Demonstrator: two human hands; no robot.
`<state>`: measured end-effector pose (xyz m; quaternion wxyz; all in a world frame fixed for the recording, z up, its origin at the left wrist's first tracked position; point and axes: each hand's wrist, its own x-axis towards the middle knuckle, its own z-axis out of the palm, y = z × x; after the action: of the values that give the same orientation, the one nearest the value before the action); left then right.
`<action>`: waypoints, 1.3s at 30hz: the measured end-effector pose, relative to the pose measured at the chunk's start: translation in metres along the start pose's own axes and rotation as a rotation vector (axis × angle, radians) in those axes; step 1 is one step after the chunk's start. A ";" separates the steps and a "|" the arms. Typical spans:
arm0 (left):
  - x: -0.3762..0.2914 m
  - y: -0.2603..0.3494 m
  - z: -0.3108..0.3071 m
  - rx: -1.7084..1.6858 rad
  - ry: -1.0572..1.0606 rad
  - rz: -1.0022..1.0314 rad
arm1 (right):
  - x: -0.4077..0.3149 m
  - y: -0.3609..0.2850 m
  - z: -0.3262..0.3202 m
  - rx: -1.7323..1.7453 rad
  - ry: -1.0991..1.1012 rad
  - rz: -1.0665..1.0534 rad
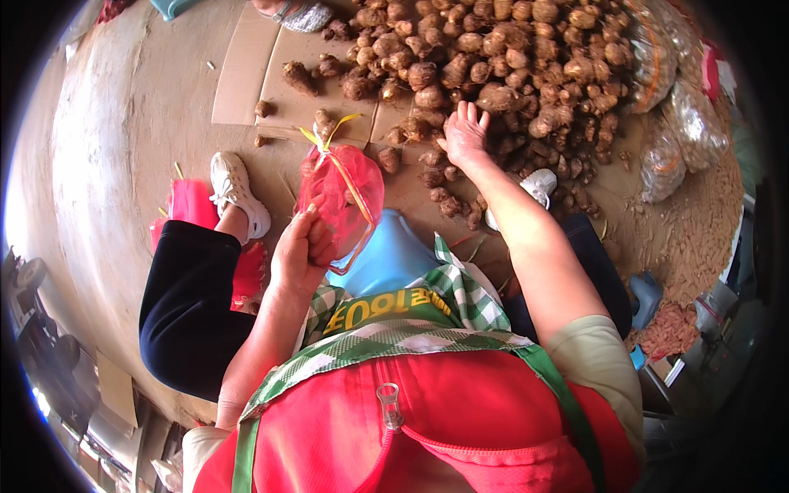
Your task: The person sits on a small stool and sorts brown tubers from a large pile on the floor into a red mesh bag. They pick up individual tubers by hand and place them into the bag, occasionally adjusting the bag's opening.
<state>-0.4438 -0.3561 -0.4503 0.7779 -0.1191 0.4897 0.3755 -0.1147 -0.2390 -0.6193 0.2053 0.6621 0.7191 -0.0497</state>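
My left hand (302, 246) grips the side of a red mesh bag (354, 185) with an orange edge strap and yellow ties at its top. Whether tubers lie inside the bag or only show through it, I cannot tell. My right hand (465, 135) reaches forward to the near edge of a heap of brown, taro-like tubers (493, 43). Its fingers are extended and the thumb stands apart, with nothing visible in it. Loose tubers (388, 160) are scattered between the bag and the heap. Beneath the bag, a blue plastic object (382, 252) sits between my legs.
Flattened cardboard (237, 86) lies under part of the heap. Filled clear plastic bags (662, 163) stand at the right, beside many small brown pieces (678, 240). More red mesh bags (191, 203) lie by my left shoe (237, 191). Another person's foot (305, 16) shows at the top.
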 end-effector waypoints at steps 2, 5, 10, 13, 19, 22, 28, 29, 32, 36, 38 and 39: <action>0.000 0.001 0.003 0.020 -0.029 0.016 | -0.001 -0.001 0.005 -0.079 0.003 -0.030; 0.000 0.001 0.008 0.045 -0.034 0.056 | -0.004 0.015 -0.001 0.094 0.083 -0.153; 0.000 -0.005 0.012 0.091 0.016 0.041 | -0.023 0.045 -0.029 1.505 0.041 -0.124; -0.002 -0.010 0.017 0.140 -0.054 0.020 | -0.037 0.043 -0.057 2.440 -0.461 -0.249; -0.012 -0.027 0.038 0.233 -0.108 0.211 | -0.077 -0.038 -0.090 2.793 -1.487 -0.450; -0.018 -0.035 0.047 0.291 -0.111 0.371 | -0.097 -0.085 -0.091 2.332 -1.150 -0.503; -0.022 -0.035 0.046 0.267 -0.131 0.317 | -0.095 -0.085 -0.079 1.715 -0.524 -0.290; -0.021 -0.034 0.045 0.265 -0.131 0.299 | -0.085 -0.061 -0.074 1.887 -0.649 -0.302; -0.016 -0.026 0.044 0.210 -0.119 0.299 | -0.041 -0.001 -0.061 1.211 0.186 -0.071; -0.011 -0.019 0.044 0.220 -0.106 0.282 | 0.012 0.095 -0.050 0.516 0.369 0.203; -0.008 -0.018 0.042 0.228 -0.063 0.258 | 0.027 0.112 -0.042 0.460 0.313 0.178; -0.007 -0.018 0.041 0.207 -0.095 0.257 | 0.030 0.114 -0.038 0.499 0.199 0.216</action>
<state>-0.4050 -0.3495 -0.4272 0.7538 0.0432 0.4996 0.4247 -0.0133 -0.1848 -0.5726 -0.0313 0.7665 0.6266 -0.1376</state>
